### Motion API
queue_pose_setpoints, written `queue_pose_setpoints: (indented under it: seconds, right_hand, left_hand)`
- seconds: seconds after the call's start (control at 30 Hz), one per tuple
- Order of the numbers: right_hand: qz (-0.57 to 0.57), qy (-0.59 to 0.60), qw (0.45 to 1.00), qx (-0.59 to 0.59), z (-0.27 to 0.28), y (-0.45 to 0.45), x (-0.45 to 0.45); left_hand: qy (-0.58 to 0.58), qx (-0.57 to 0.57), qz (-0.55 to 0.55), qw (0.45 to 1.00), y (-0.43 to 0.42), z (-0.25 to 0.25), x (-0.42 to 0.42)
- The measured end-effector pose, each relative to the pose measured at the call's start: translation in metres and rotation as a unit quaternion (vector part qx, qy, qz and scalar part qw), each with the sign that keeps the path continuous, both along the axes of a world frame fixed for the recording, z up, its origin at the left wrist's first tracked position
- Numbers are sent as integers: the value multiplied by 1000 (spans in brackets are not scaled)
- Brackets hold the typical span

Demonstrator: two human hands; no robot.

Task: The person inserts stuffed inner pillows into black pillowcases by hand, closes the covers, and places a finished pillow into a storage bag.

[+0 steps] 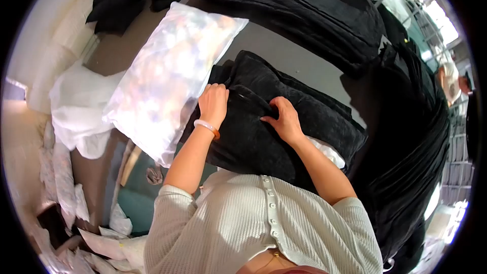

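Note:
Black plush fabric, folded and velvety, lies across the table in front of my body. My left hand, with a bracelet on its wrist, is closed on the fabric's left part, its fingertips partly hidden. Further right, my right hand holds a fold of the same fabric, with the thumb apart from the curled fingers. Beside my left hand lies a plump white pillow with mottled coloured filling showing through. A bit of white material shows from under the black fabric near my right forearm.
More black fabric is stacked at the table's far side, and a large black heap hangs at the right. White cloth lies left of the pillow. The grey tabletop shows between the piles. A person is at the far right.

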State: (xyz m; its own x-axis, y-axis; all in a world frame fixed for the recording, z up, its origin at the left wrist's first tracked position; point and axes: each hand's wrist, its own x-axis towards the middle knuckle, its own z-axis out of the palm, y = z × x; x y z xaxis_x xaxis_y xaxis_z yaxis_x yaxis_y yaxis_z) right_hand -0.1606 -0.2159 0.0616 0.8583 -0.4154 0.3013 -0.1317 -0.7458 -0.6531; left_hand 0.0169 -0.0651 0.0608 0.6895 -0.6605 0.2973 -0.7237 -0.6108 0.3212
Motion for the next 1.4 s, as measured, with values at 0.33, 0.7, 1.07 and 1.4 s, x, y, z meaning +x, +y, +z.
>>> queue_pose_setpoints:
  seconds: [0.33, 0.7, 1.07, 1.4]
  right_hand:
    - [-10, -23, 997, 70, 7, -2, -9]
    - [9, -57, 996, 69, 2, -5, -11]
    - [-27, -30, 996, -84, 9, -11, -25]
    - [-76, -72, 988, -116, 9, -21, -83]
  left_hand:
    - [123, -186, -125, 967, 14, 16, -7]
    - [-22, -91, -314, 945, -18, 42, -70]
    - [-62, -11, -231, 971, -28, 20, -119]
    - [-77, -28, -347, 934, -51, 27, -163]
